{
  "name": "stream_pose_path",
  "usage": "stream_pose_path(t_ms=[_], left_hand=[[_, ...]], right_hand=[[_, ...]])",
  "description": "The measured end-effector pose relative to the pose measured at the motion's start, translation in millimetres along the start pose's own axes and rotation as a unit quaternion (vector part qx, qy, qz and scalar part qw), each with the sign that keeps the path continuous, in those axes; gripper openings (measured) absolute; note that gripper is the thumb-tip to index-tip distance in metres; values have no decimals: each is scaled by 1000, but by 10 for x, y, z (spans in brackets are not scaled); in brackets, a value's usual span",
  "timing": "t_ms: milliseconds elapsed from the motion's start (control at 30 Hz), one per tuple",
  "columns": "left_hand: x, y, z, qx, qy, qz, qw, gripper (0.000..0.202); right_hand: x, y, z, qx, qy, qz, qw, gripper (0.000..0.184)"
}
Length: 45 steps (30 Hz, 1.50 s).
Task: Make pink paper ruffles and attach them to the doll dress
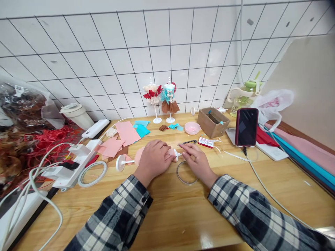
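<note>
My left hand (pixel 154 158) is closed over a small white doll stand (pixel 123 162) wrapped in pink fabric, lying on its side on the wooden table (pixel 183 209). My right hand (pixel 197 160) pinches the neck end of the same piece, fingers together. A clear tape ring (pixel 186 174) lies partly under my right wrist. Both sleeves are plaid.
Two dressed mini mannequins (pixel 163 99) stand by the tiled wall. Pink paper sheets (pixel 121 137), blue scraps, a pink bowl (pixel 192 128), a cardboard box (pixel 213 122), a propped phone (pixel 246 126), a tape roll (pixel 92 173) and a power strip (pixel 69 167) with cables surround my hands.
</note>
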<state>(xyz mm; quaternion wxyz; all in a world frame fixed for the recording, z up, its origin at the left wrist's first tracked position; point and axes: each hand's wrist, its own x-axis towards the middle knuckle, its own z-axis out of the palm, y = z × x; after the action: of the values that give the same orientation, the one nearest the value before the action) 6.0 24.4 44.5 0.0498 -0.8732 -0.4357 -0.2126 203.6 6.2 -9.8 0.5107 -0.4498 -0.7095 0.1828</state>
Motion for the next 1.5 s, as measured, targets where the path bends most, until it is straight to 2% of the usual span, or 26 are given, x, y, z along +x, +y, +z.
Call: stream_pose_path(t_ms=[200, 367, 600, 767, 833, 900, 1067, 1200, 1333, 1500], left_hand=[[-49, -163, 138, 1, -35, -39, 999, 25], [-74, -184, 150, -16, -24, -59, 998, 21], [-101, -183, 212, -41, -14, -89, 995, 24], [-97, -168, 163, -46, -12, -43, 998, 24], [-94, -162, 145, -43, -18, -26, 999, 23], [-97, -162, 142, -38, -21, -24, 999, 23], [-120, -170, 182, -44, -9, -48, 998, 22], [-129, -165, 201, -57, -9, -74, 996, 24], [-127, -166, 199, -63, -20, -85, 994, 24], [-120, -167, 213, -70, -9, -90, 993, 24]], right_hand=[[33, 48, 18, -52, -30, -45, 997, 26], [38, 64, 59, -91, -59, -85, 990, 17], [10, 2, 74, -151, -71, -113, 979, 21], [8, -29, 66, -145, -62, -92, 983, 19], [0, -56, 51, -142, -76, -90, 983, 18], [-17, -89, 43, -141, -95, -87, 982, 23], [-68, -119, 91, -130, -92, -58, 986, 56], [-76, -90, 126, -134, -103, -34, 985, 56], [-63, -88, 136, -149, -113, -47, 981, 61], [-50, -94, 141, -153, -122, -56, 979, 63]])
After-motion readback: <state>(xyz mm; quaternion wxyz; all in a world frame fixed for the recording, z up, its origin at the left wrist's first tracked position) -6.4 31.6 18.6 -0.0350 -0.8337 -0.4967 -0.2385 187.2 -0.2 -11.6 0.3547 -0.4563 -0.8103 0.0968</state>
